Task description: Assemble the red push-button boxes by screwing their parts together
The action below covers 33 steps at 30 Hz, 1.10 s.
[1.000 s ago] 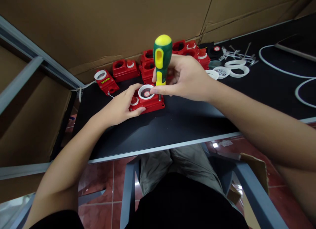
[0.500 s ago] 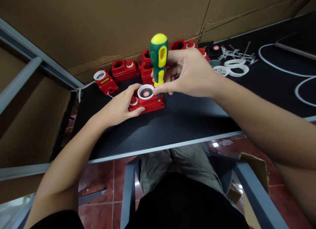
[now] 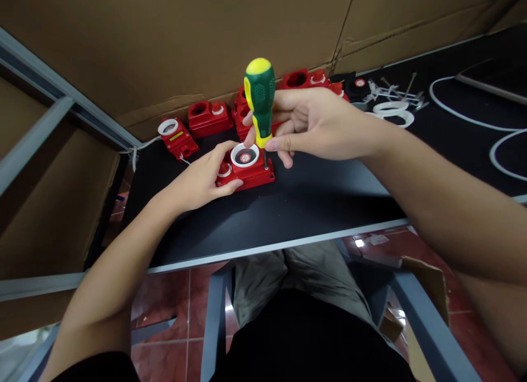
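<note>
A red housing (image 3: 257, 179) with a white ring (image 3: 244, 155) around a dark round insert lies on the black table. My left hand (image 3: 206, 179) grips its left end, thumb on the near side and fingers over the far side. In my right hand (image 3: 313, 124) is a green and yellow screwdriver (image 3: 262, 102), held nearly upright between thumb and fingers. Its shaft reaches down to a screw at the housing's right corner. Part of the housing's left end is hidden under my left hand.
Behind stand more red housings (image 3: 209, 118), one with a white ring (image 3: 177, 140) at the left. Toward the back right lie white rings (image 3: 397, 117), metal pieces (image 3: 405, 91) and a white cable (image 3: 457, 118). A cardboard wall (image 3: 230, 36) borders the table's back.
The screwdriver handle has turned about its axis and tilted slightly left. My right-hand fingers have shifted around it. My left hand and the housing have hardly moved.
</note>
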Motion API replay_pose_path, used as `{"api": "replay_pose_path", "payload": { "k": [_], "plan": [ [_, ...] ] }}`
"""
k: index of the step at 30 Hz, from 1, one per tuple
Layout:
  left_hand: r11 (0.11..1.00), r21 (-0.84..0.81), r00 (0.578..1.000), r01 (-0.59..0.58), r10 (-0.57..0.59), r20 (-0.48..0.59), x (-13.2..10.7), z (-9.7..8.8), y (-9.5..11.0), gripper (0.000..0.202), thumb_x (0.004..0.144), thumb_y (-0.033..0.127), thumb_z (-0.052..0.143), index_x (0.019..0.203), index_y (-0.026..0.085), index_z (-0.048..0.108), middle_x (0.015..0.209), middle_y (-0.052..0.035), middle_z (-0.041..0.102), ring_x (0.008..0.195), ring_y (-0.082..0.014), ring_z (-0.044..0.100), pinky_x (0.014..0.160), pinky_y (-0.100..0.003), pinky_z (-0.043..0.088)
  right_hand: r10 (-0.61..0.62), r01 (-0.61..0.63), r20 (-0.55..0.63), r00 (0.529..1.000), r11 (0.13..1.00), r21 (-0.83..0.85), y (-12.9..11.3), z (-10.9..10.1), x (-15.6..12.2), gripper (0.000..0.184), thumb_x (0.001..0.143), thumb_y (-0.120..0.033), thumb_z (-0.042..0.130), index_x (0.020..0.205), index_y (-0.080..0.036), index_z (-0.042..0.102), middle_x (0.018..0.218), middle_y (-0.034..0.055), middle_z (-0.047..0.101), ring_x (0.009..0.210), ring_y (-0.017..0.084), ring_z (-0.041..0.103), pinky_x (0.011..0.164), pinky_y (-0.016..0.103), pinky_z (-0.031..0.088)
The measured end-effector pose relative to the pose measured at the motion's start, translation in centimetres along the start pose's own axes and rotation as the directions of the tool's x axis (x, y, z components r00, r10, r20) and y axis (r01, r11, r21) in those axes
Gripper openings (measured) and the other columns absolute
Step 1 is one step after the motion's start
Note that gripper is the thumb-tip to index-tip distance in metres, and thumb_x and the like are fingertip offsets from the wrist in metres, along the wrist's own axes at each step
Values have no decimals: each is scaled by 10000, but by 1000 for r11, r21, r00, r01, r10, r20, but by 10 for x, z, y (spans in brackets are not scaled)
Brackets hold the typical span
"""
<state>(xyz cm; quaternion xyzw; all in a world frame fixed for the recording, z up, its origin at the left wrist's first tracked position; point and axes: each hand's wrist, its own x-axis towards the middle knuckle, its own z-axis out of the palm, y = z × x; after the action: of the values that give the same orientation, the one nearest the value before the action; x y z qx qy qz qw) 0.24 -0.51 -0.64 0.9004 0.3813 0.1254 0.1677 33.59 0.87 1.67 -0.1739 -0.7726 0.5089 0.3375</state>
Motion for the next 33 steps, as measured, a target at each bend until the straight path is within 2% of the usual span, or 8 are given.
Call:
{"api": "replay_pose_path", "payload": {
  "k": [2,5,10,15,20,29,33],
  "plan": [
    [1000,12,1000,2,-2,4,0,1,-1,946,1128,726,727,1844,145,513,1786,-256,743,1543,-462,823,1350,-582,691,3,-3,-18,1000,999,-45,3,0,-1,532,1092,-574,1074,1400,-230,809,1430,83,913,987,191,864,804,295,763],
    [1000,27,1000,15,-15,10,-1,1,-2,953,1130,699,721,1857,126,493,1801,-276,729,1562,-468,816,1374,-602,677,-5,-5,-90,996,994,-111,11,1,0,585,1031,-631,1108,1403,-263,848,1340,50,883,1038,233,867,900,352,791],
    [999,33,1000,17,-18,11,-1,1,-1,931,1139,692,718,1856,140,499,1818,-269,718,1585,-461,816,1378,-581,680,-43,3,-219,975,984,-177,24,6,6,622,926,-655,1181,1275,-286,822,1210,31,827,1034,238,795,920,363,755],
    [1000,23,1000,-3,3,10,0,0,1,928,1146,711,705,1843,129,513,1808,-269,725,1584,-451,818,1379,-556,680,-24,-21,-240,971,983,-184,26,9,9,606,882,-637,1211,1138,-291,785,1096,14,798,977,236,766,896,382,747],
    [1000,29,1000,3,-3,11,-1,0,0,925,1149,683,706,1857,124,497,1811,-275,726,1574,-446,821,1370,-556,682,-32,-29,-263,964,974,-226,21,8,7,602,847,-585,1248,1068,-281,778,1073,22,824,990,244,787,903,398,757],
    [1000,30,1000,6,-7,8,-1,-1,1,936,1138,677,708,1855,115,494,1805,-275,728,1575,-464,816,1381,-596,679,9,-49,-248,969,987,-156,13,4,5,681,762,-534,1306,1098,-278,772,1074,18,843,944,224,795,839,376,766],
    [1000,31,1000,0,0,13,0,-1,2,914,1142,688,705,1841,132,510,1793,-263,739,1560,-460,822,1371,-592,684,15,-39,-206,978,993,-112,7,3,3,651,808,-533,1284,1157,-248,814,1151,30,874,943,208,844,804,332,775]
  ]
}}
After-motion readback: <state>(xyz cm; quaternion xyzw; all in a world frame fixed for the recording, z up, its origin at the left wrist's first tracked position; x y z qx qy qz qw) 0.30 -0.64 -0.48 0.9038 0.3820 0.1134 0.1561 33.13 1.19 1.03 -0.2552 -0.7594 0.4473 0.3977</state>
